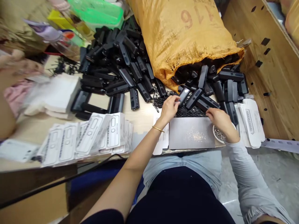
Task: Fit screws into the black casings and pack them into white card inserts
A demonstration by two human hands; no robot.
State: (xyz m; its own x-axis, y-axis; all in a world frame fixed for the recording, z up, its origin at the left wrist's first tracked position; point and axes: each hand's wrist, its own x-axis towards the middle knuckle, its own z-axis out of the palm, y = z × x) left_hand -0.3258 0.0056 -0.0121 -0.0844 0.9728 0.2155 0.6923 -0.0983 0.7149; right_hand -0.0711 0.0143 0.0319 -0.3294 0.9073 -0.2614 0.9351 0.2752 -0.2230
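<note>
The left hand (168,107) grips 1 black casing (183,95), the right hand (218,118) grasps another casing (205,105), while a big heap of casings (121,65) lies unsorted beside the packaging cards (93,137).

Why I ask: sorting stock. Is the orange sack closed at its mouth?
No: the orange sack lies open, with black parts spilling from its mouth onto the table.

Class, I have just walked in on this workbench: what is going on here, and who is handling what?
A person sits at a wooden table. The left hand holds a small black plastic part by its end. The right hand rests on the heap of black parts spilling from an orange sack, beside a small dish of tiny metal pieces. A grey mat lies between the hands. White printed cards are fanned out on the left.
</note>
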